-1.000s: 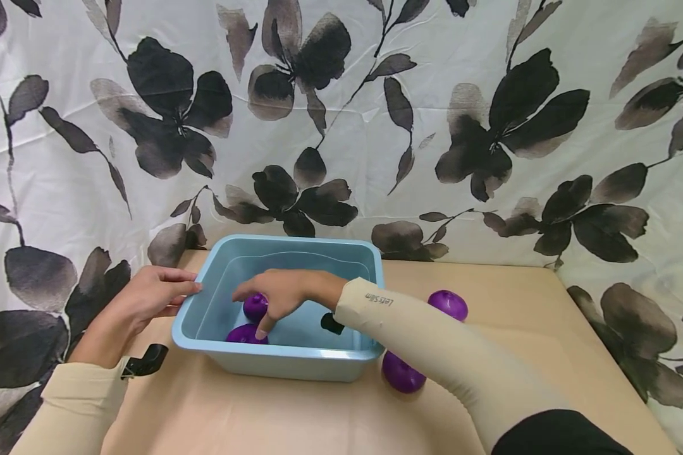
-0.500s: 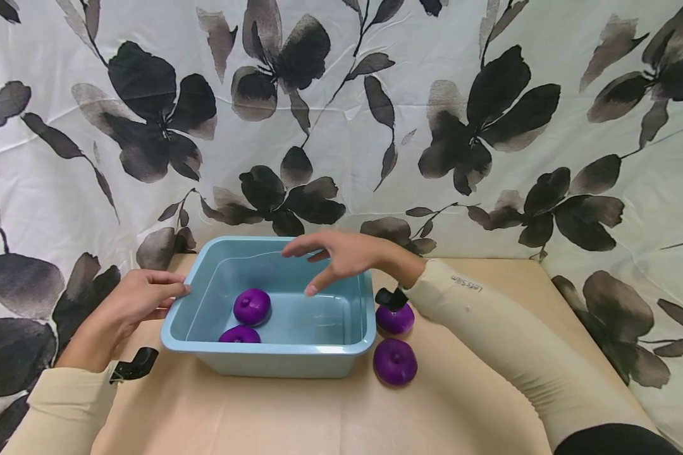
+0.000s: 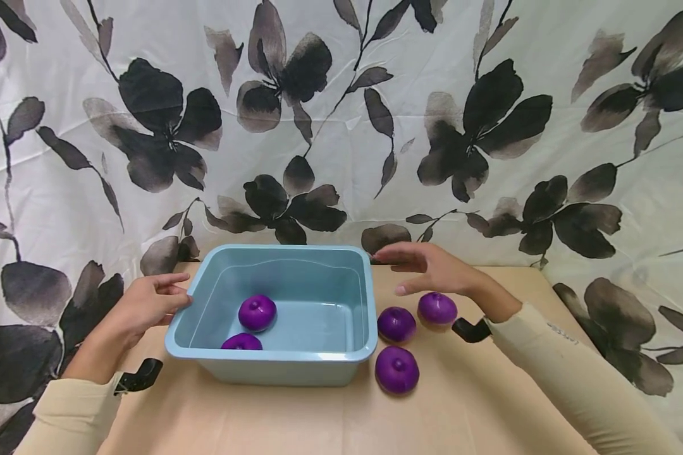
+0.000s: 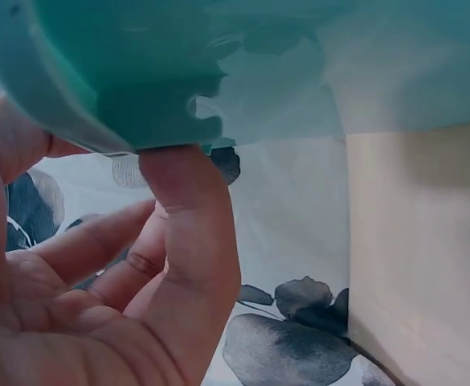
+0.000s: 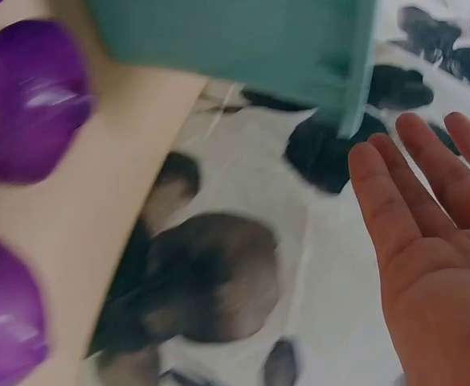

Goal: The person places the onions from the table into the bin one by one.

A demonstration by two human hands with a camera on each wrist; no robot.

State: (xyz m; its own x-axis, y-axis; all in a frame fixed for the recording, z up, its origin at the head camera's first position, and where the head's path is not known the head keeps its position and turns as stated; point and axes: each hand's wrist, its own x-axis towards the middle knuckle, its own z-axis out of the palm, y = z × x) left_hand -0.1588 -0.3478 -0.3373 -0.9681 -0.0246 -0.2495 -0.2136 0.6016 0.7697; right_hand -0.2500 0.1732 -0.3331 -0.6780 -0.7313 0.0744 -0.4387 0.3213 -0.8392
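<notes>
A light blue plastic basin (image 3: pixel 270 373) stands on the table. My left hand (image 3: pixel 150 306) is at its left rim; in the left wrist view, the left hand (image 4: pixel 162 265) pinches the rim with a bent finger below it. Inside the basin lie two shiny, round purple onion-like things, one farther back (image 3: pixel 257 313) and one near the front wall (image 3: pixel 241 342), partly hidden by the rim. My right hand (image 3: pixel 432 268) hangs in the air right of the basin, fingers extended and holding nothing. The right wrist view shows this right hand (image 5: pixel 435 233) with its palm bare.
Three more of the purple things stand right of the basin: a near one (image 3: pixel 397 370), a middle one (image 3: pixel 396 324) and a far one (image 3: pixel 437 308) below my right hand. A floral cloth (image 3: pixel 375 145) hangs behind the tan table (image 3: pixel 262 417).
My right hand has left the basin's inside and moved right, past the rim and over the purple things there. The left hand stays at the left rim.
</notes>
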